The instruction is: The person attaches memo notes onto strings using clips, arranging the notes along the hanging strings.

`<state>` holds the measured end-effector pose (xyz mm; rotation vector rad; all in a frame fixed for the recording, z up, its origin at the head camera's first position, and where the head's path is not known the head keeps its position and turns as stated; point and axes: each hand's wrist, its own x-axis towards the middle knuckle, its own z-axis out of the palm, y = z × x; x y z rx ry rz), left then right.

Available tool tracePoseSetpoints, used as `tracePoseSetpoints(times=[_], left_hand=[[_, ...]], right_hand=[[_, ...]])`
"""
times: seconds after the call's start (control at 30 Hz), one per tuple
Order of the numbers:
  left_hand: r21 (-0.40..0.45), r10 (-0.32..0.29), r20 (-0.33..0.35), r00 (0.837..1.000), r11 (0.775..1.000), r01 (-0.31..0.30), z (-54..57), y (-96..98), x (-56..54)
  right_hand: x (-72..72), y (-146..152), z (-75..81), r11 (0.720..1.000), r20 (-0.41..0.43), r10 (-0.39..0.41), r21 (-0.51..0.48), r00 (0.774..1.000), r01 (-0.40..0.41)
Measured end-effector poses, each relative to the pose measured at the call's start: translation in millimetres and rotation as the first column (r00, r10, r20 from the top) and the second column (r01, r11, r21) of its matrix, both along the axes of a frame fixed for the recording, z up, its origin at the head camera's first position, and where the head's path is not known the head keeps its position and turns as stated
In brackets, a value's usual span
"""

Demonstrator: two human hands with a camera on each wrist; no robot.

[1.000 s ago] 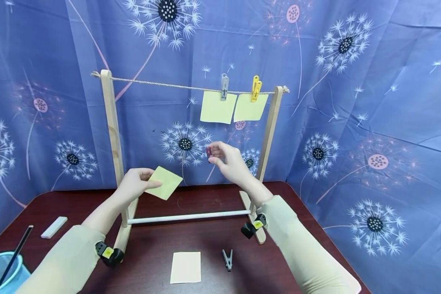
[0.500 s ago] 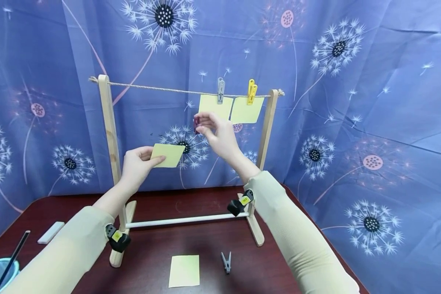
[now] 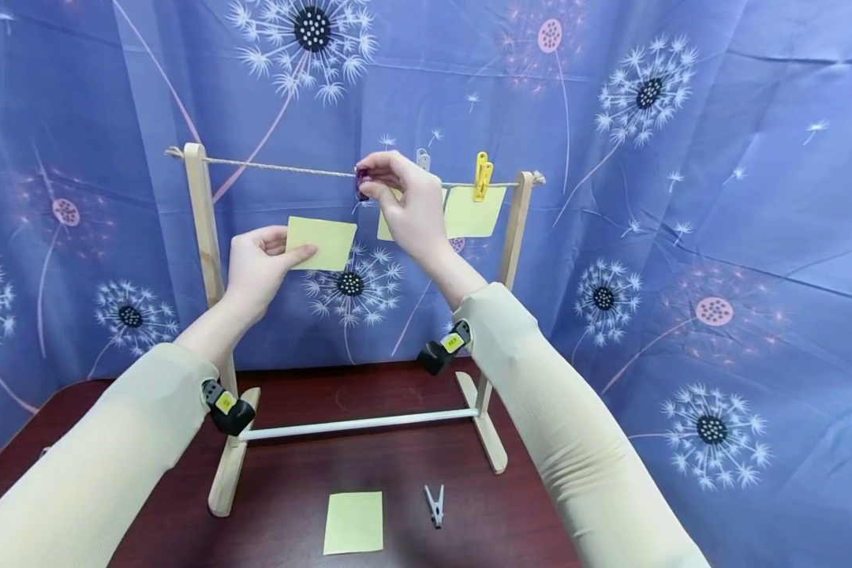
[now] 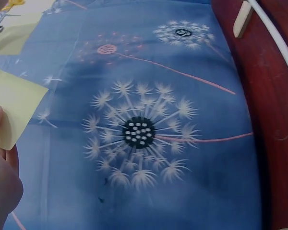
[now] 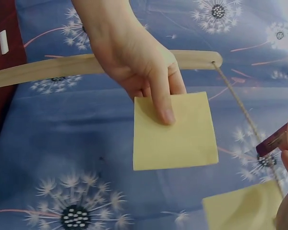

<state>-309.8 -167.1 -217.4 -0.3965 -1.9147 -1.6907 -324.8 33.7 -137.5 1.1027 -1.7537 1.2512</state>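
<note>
My left hand (image 3: 255,268) pinches a yellow paper square (image 3: 323,243) by its left side, thumb in front, a little below the rope (image 3: 277,166). In the right wrist view that paper (image 5: 177,143) appears flat and face on. My right hand (image 3: 412,201) pinches a dark purple clothespin (image 3: 362,184) at the rope's height; whether it touches the rope I cannot tell. Behind the right hand, a yellow paper (image 3: 386,227) hangs under a grey clothespin (image 3: 423,159), both partly hidden. Farther right, a yellow clothespin (image 3: 481,177) holds another yellow paper (image 3: 474,211) on the rope.
A wooden frame with a left post (image 3: 202,213) and right post (image 3: 514,237) carries the rope. A white bar (image 3: 362,424) joins its feet. On the dark red table (image 3: 277,505) lie a yellow paper square (image 3: 353,522) and a grey clothespin (image 3: 435,506). A blue patterned curtain (image 3: 610,158) hangs behind.
Both hands have risen, the left with the paper and the right with the purple clothespin. The right hand has also moved left, up to the rope, and now covers part of the hanging paper.
</note>
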Motion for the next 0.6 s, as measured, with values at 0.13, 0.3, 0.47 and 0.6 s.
tracePoseSetpoints(times=[0.13, 0.3, 0.47, 0.6], left_hand=[[0.052, -0.029, -0.016, 0.999, 0.998, 0.03, 10.0, 5.4, -5.9], [0.121, -0.052, -0.008, 0.999, 0.991, 0.053, 19.0, 13.7, -10.2], [0.169, -0.052, 0.011, 0.999, 0.984, 0.05, 25.0, 20.4, -12.5], [0.191, -0.049, 0.026, 0.998, 0.981, 0.043, 26.9, 23.5, -14.1]], right_hand=[[0.2, -3, 17.2, 0.999, -0.003, -0.045, -0.016, 0.999, 0.045], [-1.7, -6, 30.6, 0.994, 0.047, -0.105, -0.032, 0.993, 0.106], [-3.8, -9, 34.5, 0.991, 0.038, -0.126, -0.048, 0.991, 0.127], [-6.4, -11, 36.1, 0.988, 0.041, -0.146, -0.051, 0.988, 0.148]])
